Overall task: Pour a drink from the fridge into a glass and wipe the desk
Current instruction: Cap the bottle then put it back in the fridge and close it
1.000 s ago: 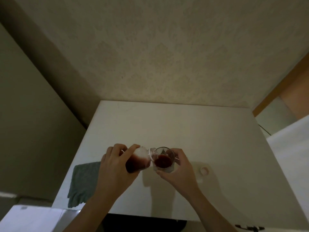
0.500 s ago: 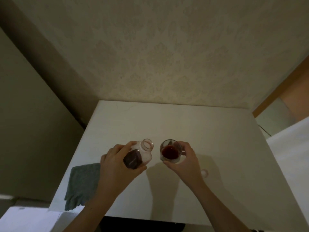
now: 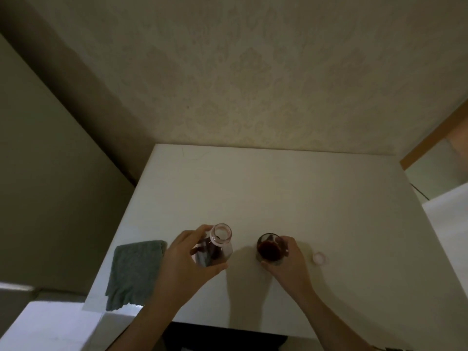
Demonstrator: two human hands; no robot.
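Note:
My left hand (image 3: 184, 264) grips an uncapped clear bottle (image 3: 217, 243) with dark red drink in it; the bottle stands upright, mouth up, near the front of the white desk (image 3: 278, 193). My right hand (image 3: 288, 259) wraps around a small glass (image 3: 269, 249) that holds dark red drink and sits on the desk a short way right of the bottle. A grey-green cloth (image 3: 135, 271) lies flat at the desk's front left corner, left of my left hand.
A small white bottle cap (image 3: 318, 257) lies on the desk just right of my right hand. A patterned wall backs the desk. A white surface (image 3: 448, 224) stands to the right and another lies low at the left.
The bottle has tipped back from pouring into the glass to upright. My hands have moved apart, bottle to the left and glass to the right.

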